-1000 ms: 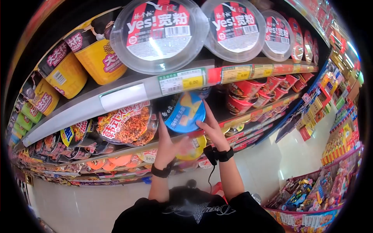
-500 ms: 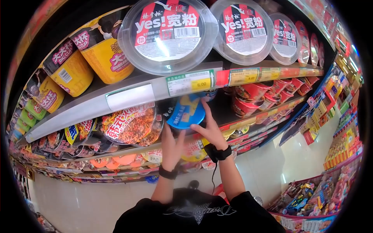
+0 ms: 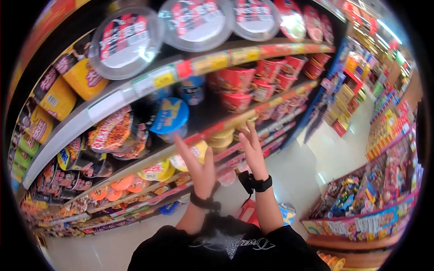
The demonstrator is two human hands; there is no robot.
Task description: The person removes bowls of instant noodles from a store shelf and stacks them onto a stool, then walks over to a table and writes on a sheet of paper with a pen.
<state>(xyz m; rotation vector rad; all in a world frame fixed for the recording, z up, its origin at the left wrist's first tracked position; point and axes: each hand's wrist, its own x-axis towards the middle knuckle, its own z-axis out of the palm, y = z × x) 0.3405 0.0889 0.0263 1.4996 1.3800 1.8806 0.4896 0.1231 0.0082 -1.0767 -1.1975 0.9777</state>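
Observation:
A noodle cup with a blue lid (image 3: 169, 116) stands near the front of the middle shelf, tilted in the view. My left hand (image 3: 199, 169) is just below and right of it, thumb and fingers spread, with nothing in it. Whether its fingertips still touch the cup, I cannot tell. Farther right, my right hand (image 3: 254, 156) is held up in front of the shelf edge, fingers apart and no item in it. Behind the blue-lidded cup stand more blue cups (image 3: 191, 90). Dark bowls with noodle pictures (image 3: 110, 133) sit to its left.
Red noodle cups (image 3: 233, 81) are stacked right of the blue ones. Clear-lidded bowls (image 3: 196, 22) and yellow big cups (image 3: 54, 99) fill the shelf above. Yellow-lidded cups (image 3: 220, 137) sit lower down. At right stands a bin of packaged snacks (image 3: 361, 194).
Both hands have come off the blue-lidded cup, the right one moving away from it and down. The cup now stands on the shelf. The view has turned right.

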